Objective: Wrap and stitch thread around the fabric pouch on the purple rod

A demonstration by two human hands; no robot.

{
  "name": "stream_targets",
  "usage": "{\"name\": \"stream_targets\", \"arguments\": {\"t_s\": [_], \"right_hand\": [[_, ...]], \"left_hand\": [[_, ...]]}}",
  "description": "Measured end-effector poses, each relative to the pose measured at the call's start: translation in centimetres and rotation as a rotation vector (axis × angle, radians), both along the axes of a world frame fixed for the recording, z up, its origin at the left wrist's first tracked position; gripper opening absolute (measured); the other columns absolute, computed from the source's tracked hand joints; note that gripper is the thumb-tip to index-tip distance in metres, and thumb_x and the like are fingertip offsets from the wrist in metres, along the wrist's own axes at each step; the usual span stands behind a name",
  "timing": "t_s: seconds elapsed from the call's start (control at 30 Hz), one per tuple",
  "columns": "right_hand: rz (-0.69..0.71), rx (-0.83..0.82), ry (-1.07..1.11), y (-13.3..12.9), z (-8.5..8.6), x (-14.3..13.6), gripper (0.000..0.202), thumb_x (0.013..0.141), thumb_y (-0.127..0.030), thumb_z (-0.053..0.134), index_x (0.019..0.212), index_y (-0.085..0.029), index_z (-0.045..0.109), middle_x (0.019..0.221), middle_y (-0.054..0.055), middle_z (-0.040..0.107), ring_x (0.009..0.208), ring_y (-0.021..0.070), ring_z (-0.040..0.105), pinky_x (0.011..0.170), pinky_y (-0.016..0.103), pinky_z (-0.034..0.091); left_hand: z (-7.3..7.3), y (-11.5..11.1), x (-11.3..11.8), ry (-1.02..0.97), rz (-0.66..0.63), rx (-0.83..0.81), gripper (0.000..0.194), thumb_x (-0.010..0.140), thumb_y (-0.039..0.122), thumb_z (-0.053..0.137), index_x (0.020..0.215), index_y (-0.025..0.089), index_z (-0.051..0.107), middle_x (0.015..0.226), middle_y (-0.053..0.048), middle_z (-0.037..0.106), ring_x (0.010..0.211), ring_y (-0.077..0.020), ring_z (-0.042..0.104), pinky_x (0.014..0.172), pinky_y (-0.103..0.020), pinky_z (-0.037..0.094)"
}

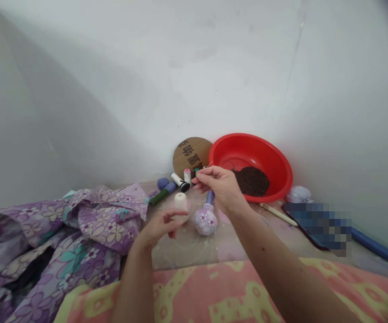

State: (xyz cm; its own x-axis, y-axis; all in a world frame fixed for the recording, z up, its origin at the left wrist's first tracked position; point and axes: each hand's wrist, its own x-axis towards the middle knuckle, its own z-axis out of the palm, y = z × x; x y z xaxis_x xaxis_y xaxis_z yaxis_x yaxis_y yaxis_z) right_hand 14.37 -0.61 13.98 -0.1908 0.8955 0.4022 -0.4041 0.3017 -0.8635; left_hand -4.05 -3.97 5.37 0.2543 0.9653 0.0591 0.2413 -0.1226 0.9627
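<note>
My right hand (222,186) is raised in front of the red basin, thumb and fingertips pinched together. Whatever sits in that pinch is too small to make out. Lower and to the left, my left hand (162,226) hovers with its index finger stretched out and the others loosely bent and apart; nothing shows in it. Between the hands stands a round bundle of purple flowered cloth (205,220) with a blue stem (210,197). Just behind my left hand is a white thread spool (180,200). A faint pale thread curves over the table below the bundle.
A red basin (283,179) holds a dark brown fibrous heap (252,181). A cardboard disc (190,152) leans on the wall behind several spools. Flowered fabric (103,220) is piled left. A cream-coloured tool (279,214), a phone (310,235) and a blue tube (375,246) lie right.
</note>
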Motion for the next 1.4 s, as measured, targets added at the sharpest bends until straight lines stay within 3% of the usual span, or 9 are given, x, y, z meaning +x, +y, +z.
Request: {"name": "stream_targets", "arguments": {"t_s": [0.17, 0.33, 0.43, 0.5, 0.57, 0.7, 1.03, 1.23, 1.4], "right_hand": [[0.059, -0.05, -0.039, -0.2, -1.5, -0.5, 0.016, 0.061, -0.026, 0.067, 0.069, -0.013, 0.061, 0.061, 0.003, 0.066, 0.049, 0.0098, 0.057, 0.046, 0.02, 0.044], [0.08, -0.069, -0.097, -0.2, -2.7, -0.8, 0.015, 0.061, -0.027, 0.066, 0.066, -0.014, 0.061, 0.061, 0.002, 0.066, 0.046, 0.009, 0.054, 0.042, 0.019, 0.04], [0.07, -0.049, -0.122, 0.0, -3.3, -0.9, 0.015, 0.06, -0.028, 0.066, 0.066, -0.014, 0.062, 0.062, 0.003, 0.066, 0.042, 0.0069, 0.05, 0.038, 0.018, 0.035], [0.057, -0.037, -0.116, 0.1, -3.5, -1.0, 0.016, 0.061, -0.029, 0.065, 0.067, -0.014, 0.062, 0.064, 0.003, 0.067, 0.041, 0.0062, 0.048, 0.037, 0.018, 0.031], [0.049, -0.03, -0.099, 0.2, -3.5, -1.0, 0.018, 0.061, -0.03, 0.065, 0.068, -0.014, 0.062, 0.067, 0.004, 0.067, 0.04, 0.0057, 0.046, 0.036, 0.018, 0.029], [0.03, -0.021, -0.053, 0.6, -2.6, -1.4, 0.017, 0.062, -0.031, 0.064, 0.069, -0.015, 0.061, 0.069, 0.003, 0.068, 0.038, 0.0043, 0.044, 0.037, 0.018, 0.029], [0.019, 0.084, -0.035, 2.6, -0.1, -3.2, 0.016, 0.062, -0.03, 0.065, 0.068, -0.016, 0.063, 0.054, -0.001, 0.062, 0.035, 0.0046, 0.042, 0.037, 0.019, 0.031], [-0.085, 0.181, 0.022, 2.8, 1.6, -2.1, 0.015, 0.064, -0.029, 0.064, 0.071, -0.017, 0.063, 0.072, 0.0, 0.066, 0.036, 0.0021, 0.041, 0.035, 0.018, 0.03], [-0.102, 0.259, 0.129, 1.3, 3.5, -0.3, 0.011, 0.067, -0.026, 0.063, 0.072, -0.016, 0.062, 0.077, 0.001, 0.067, 0.037, 0.0016, 0.042, 0.037, 0.018, 0.035]], "left_hand": [[0.4, -0.3, 2.0, -0.159, -0.189, -0.012, 0.041, 0.069, 0.031, 0.061, 0.107, 0.017, 0.059, 0.066, -0.004, 0.061, 0.048, -0.0106, 0.05, 0.049, -0.023, 0.039], [0.0, -0.2, 3.5, -0.396, -0.144, -0.013, 0.049, 0.063, 0.037, 0.067, 0.109, 0.021, 0.057, 0.09, -0.007, 0.062, 0.049, -0.0101, 0.051, 0.047, -0.024, 0.04], [-0.6, 0.1, 3.8, -0.51, -0.074, -0.033, 0.041, 0.066, 0.043, 0.063, 0.097, 0.016, 0.061, 0.062, -0.002, 0.058, 0.043, -0.008, 0.046, 0.042, -0.02, 0.034], [-1.0, 0.3, 3.7, -0.533, -0.019, -0.04, 0.033, 0.068, 0.044, 0.062, 0.079, 0.013, 0.062, 0.043, 0.004, 0.043, 0.036, -0.0043, 0.036, 0.037, -0.017, 0.025], [-1.2, 0.4, 3.3, -0.521, 0.009, -0.057, 0.032, 0.066, 0.044, 0.063, 0.068, 0.012, 0.059, 0.038, 0.008, 0.033, 0.033, -0.0015, 0.026, 0.035, -0.017, 0.018], [-1.5, 0.5, 2.2, -0.436, -0.014, -0.105, 0.035, 0.061, 0.046, 0.066, 0.059, 0.012, 0.056, 0.036, 0.007, 0.035, 0.031, -0.0007, 0.024, 0.035, -0.017, 0.014], [-3.0, 1.2, 0.9, -0.294, -0.04, -0.14, 0.031, 0.069, 0.041, 0.061, 0.07, 0.01, 0.064, 0.036, 0.005, 0.041, 0.031, -0.0029, 0.029, 0.036, -0.019, 0.016], [-3.5, 1.8, 0.6, -0.13, 0.021, -0.132, 0.031, 0.07, 0.039, 0.058, 0.074, 0.009, 0.064, 0.039, 0.005, 0.041, 0.033, -0.0038, 0.031, 0.036, -0.018, 0.018], [-4.3, 2.3, 0.6, 0.047, 0.108, -0.168, 0.027, 0.067, 0.039, 0.057, 0.061, 0.013, 0.061, 0.039, 0.005, 0.042, 0.033, -0.0062, 0.034, 0.034, -0.019, 0.023]]}}
